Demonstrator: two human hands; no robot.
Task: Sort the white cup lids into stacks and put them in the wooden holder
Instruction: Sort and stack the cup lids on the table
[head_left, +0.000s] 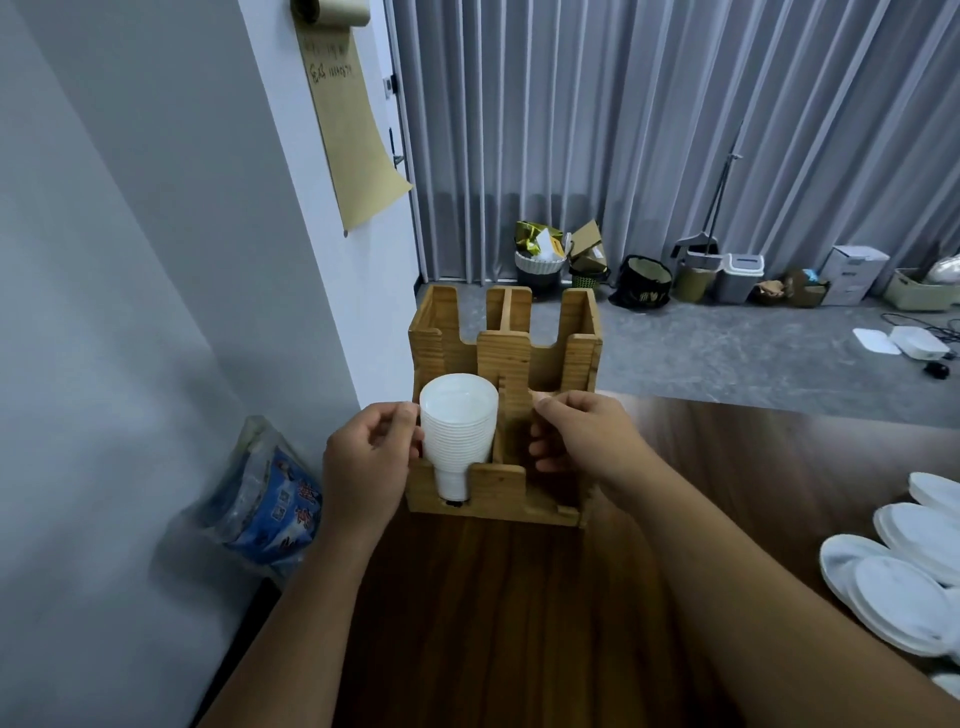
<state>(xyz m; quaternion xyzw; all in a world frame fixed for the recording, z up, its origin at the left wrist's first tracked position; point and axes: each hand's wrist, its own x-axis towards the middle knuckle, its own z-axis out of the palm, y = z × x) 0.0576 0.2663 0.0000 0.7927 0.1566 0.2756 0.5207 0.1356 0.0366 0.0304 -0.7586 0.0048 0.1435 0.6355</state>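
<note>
The left hand curls its fingers against the left wall of the slotted, light-brown wooden holder, thumb touching the stack of nested white plastic cups that lies tilted in the holder's near-left compartment. The right hand grips the holder's right side, fingers bent over the edge into the near-right compartment; whether they pinch anything inside is hidden. The holder stands on the dark brown wooden table near its far edge. The flat white round cup lids lie loose and overlapping at the table's right edge, well apart from the holder. A clear plastic bag with blue print sits on the floor left of the table, against the grey wall.
</note>
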